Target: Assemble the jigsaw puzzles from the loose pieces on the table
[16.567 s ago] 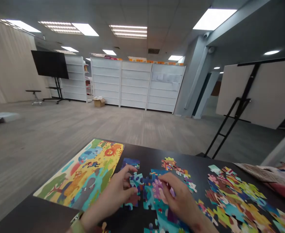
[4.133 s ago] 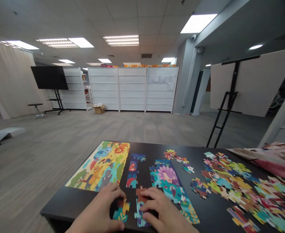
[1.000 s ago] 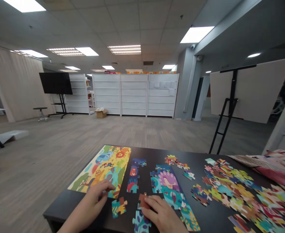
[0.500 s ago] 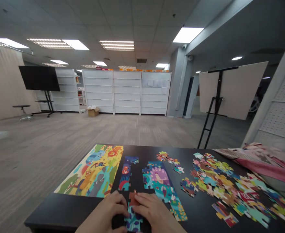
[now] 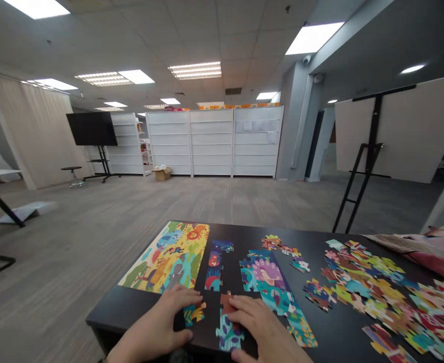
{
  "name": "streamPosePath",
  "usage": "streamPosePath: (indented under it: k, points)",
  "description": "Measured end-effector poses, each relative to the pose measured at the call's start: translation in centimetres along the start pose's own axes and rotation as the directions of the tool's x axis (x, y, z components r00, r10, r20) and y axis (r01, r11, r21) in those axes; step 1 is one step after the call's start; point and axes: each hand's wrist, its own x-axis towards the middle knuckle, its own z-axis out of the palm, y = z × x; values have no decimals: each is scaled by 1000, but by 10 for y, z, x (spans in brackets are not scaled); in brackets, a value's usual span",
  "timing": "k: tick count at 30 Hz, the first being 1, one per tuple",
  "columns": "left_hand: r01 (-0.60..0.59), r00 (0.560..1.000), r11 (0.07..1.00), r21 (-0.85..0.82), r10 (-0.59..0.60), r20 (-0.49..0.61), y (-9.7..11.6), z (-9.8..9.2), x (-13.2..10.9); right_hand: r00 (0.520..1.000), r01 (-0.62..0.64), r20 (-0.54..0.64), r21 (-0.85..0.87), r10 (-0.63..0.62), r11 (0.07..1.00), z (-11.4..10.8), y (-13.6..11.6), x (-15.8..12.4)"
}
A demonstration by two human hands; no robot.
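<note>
Drawn leftward, away from the right hand since the earlier frame, the left hand has its fingers curled over a small yellow-and-teal cardboard jigsaw piece on the black desk (whether that piece is gripped cannot be told). Flat, unclenched fingers of the right hand are laid on a strip of joined purple-and-teal pieces capped by a brown piece, just beside it. Farther out, a teal-and-purple assembled peacock section, a finished yellow animal jigsaw picture and a loose multicoloured heap of pieces are spread.

light: bright, even, ceiling panels | shadows: faint | edges: bowed
</note>
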Motion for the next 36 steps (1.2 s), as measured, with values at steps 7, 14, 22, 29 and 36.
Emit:
streamPosePath:
  k: [7,14,22,29,36]
  points:
    - [-41,999,999,-23,41,-3,1,5,1,1000,-18,-22,46,19,999,4,-1,0]
    - [-119,990,984,-132,107,-90,20,13,16,995,11,-95,151,3,989,-7,-11,0]
    - [-144,982,862,-485,63,-178,68,68,51,974,-70,-175,373,145,925,-7,-1,-1]
    - [-234,972,971,-41,235,1,69,33,33,976,-121,-181,16,122,993,-5,1,-13]
    - [-136,985,990,37,131,109,52,35,29,973,-135,-201,-110,111,985,-2,-7,-11]
